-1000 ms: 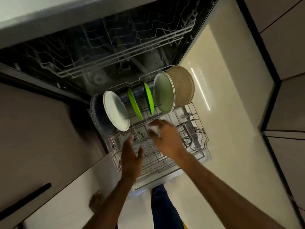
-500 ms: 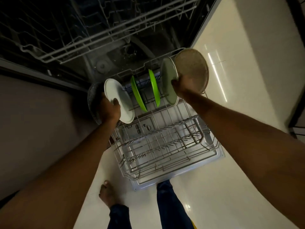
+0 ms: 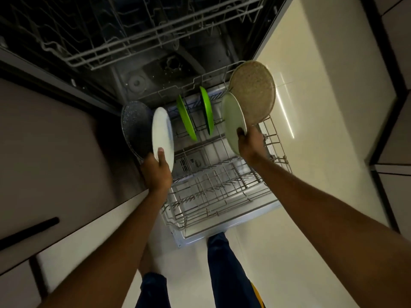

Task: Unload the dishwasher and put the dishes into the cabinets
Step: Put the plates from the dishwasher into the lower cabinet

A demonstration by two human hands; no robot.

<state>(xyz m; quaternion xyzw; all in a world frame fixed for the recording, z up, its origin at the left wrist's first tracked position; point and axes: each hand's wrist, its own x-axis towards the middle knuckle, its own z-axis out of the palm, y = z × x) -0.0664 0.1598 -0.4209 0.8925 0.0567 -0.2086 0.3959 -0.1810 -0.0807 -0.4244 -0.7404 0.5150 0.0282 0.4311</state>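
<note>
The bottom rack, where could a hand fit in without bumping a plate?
The lower rack has bare wire from the two bright green plates forward to its near edge. There is also a gap between those green plates. The back corners are crowded: the left hand holds the white plate, the right hand holds the pale green plate.

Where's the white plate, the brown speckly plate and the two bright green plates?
white plate (image 3: 163, 132): head view, middle of its face.
brown speckled plate (image 3: 253, 92): head view, centre of its face.
left green plate (image 3: 186, 120): head view, its face.
right green plate (image 3: 206, 108): head view, its face.
</note>
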